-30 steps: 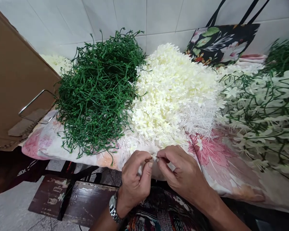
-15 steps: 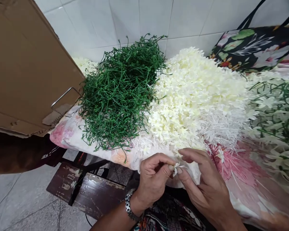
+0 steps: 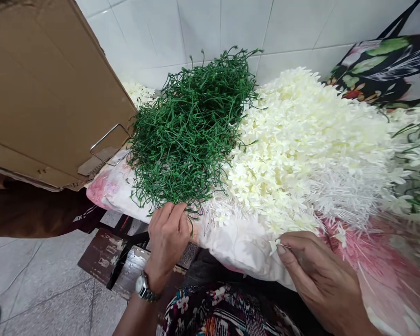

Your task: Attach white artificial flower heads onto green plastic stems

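I watched the left hand (image 3: 168,238) reach out to the near edge of the heap of green plastic stems (image 3: 192,130). Its fingers (image 3: 177,215) curled down into the lowest strands, closing on a stem or two, though the knuckles hid the tips, so I could not tell how many it had actually caught. A wristwatch (image 3: 143,288) sat on that wrist, turned towards the camera.

The right hand (image 3: 322,275) stayed back by the lap. Its thumb and forefinger were pinched shut on a small white flower piece (image 3: 273,244), which stuck out just past the fingertips, petals outward. I judged it was held by its thin end so that the open side faced away from the palm.

Just beyond the right fingertips lay the big pile of cream artificial blossoms (image 3: 301,144), touching the green heap on its left side. Both piles rested on a floral cloth (image 3: 238,238) that draped over the near edge, close below both hands; I took it that the loose parts were kept within easy reach.

Left of the left fingers stood a cardboard box (image 3: 38,93) with a wire handle (image 3: 108,144). A floral tote bag (image 3: 381,65) leaned on the tiled wall (image 3: 196,28), far beyond the right hand.
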`<state>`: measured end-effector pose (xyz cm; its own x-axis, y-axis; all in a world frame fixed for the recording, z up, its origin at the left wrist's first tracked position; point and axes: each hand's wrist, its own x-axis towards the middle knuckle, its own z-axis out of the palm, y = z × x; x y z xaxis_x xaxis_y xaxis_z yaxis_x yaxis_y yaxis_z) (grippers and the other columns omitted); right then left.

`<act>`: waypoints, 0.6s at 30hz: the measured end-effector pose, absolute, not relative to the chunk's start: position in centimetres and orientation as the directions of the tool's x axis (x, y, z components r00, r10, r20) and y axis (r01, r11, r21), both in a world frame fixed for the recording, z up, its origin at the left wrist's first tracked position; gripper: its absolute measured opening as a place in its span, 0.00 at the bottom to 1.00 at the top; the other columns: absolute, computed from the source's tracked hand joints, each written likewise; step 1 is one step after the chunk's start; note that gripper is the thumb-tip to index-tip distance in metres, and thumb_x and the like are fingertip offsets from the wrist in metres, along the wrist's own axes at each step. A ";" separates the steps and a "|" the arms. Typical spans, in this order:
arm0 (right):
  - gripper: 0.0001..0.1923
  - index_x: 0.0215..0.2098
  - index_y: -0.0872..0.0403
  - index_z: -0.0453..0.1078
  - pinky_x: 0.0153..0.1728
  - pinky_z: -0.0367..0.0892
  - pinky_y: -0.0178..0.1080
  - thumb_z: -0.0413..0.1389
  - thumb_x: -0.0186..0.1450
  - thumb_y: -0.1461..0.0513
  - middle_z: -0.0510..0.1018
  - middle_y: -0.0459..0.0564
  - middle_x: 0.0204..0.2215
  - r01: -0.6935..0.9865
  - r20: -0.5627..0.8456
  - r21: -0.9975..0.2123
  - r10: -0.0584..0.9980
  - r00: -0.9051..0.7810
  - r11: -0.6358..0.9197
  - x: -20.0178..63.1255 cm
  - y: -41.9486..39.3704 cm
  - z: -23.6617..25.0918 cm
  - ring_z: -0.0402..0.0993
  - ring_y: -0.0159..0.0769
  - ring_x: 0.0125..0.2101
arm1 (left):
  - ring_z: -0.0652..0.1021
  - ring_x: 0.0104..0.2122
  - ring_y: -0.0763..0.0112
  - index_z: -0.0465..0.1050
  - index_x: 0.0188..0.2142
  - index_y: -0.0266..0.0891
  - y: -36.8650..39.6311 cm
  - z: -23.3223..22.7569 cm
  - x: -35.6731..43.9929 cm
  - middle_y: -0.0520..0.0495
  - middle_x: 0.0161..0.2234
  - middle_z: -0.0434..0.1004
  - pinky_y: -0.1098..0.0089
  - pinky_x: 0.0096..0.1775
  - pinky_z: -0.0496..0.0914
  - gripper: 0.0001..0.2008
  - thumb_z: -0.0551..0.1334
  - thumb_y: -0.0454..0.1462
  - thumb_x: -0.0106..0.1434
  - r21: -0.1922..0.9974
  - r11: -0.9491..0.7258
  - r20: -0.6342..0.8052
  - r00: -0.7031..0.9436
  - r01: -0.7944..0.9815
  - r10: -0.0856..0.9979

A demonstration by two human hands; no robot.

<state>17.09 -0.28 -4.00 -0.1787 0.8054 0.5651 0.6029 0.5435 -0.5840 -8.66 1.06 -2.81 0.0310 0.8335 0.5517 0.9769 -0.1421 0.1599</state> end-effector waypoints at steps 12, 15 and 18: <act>0.04 0.32 0.53 0.66 0.26 0.68 0.32 0.53 0.62 0.68 0.73 0.47 0.26 0.537 0.534 -0.658 0.830 -0.162 0.528 17.3 -0.5 -4.0 0.72 0.31 0.26 | 0.75 0.26 0.73 0.75 0.34 0.41 -1.2 -1.8 -7.2 0.52 0.28 0.76 0.73 0.28 0.68 0.07 0.60 0.30 0.58 0.827 -0.258 0.461 -0.339 0.500 0.820; 0.04 0.33 0.52 0.67 0.27 0.69 0.32 0.53 0.63 0.67 0.74 0.47 0.26 0.407 0.458 -0.782 0.878 -0.137 0.472 17.1 -0.7 -3.3 0.73 0.32 0.28 | 0.73 0.26 0.73 0.75 0.35 0.43 -1.7 -1.7 -5.2 0.51 0.27 0.74 0.72 0.27 0.68 0.08 0.59 0.30 0.60 0.902 -0.378 0.417 -0.191 0.209 0.889; 0.04 0.32 0.51 0.68 0.33 0.72 0.35 0.53 0.65 0.63 0.76 0.51 0.35 0.220 0.367 -0.893 0.918 -0.151 0.393 17.0 -0.8 -2.5 0.75 0.34 0.34 | 0.73 0.26 0.72 0.75 0.36 0.44 -1.6 -2.0 -3.5 0.50 0.27 0.74 0.72 0.26 0.68 0.08 0.59 0.30 0.61 0.930 -0.366 0.366 -0.028 -0.008 0.930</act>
<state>16.98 -0.77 -2.50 -0.1511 0.9179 0.3670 0.2196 0.3931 -0.8929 -3.46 -1.63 -2.05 -0.0282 0.9302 0.3659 -0.0080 -0.3663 0.9305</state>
